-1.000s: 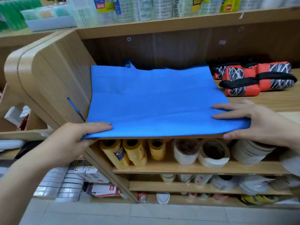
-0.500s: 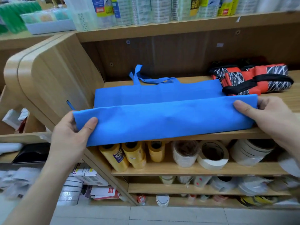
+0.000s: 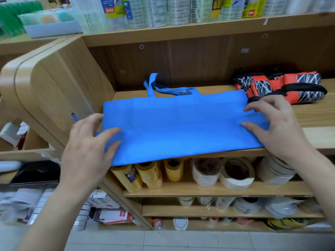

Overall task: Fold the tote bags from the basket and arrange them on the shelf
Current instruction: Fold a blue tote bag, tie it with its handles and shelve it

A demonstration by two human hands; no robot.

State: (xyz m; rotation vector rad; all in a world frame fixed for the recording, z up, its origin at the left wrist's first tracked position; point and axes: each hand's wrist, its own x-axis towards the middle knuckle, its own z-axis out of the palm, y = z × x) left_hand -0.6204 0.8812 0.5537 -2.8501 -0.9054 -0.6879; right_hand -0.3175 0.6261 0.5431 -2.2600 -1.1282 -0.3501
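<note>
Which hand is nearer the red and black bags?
Right. The right hand is just in front of the red and black bags; the left hand presses the blue tote bag far across.

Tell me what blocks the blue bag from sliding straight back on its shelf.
Nothing visible straight behind the blue tote bag: only its own handles lie on the shelf before the back panel. The orange-and-black bags sit at its right rear corner, so sliding rightward would likely meet them.

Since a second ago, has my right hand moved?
Yes. The right hand moved back into the shelf, from its front edge toward the orange patterned bags.
</note>
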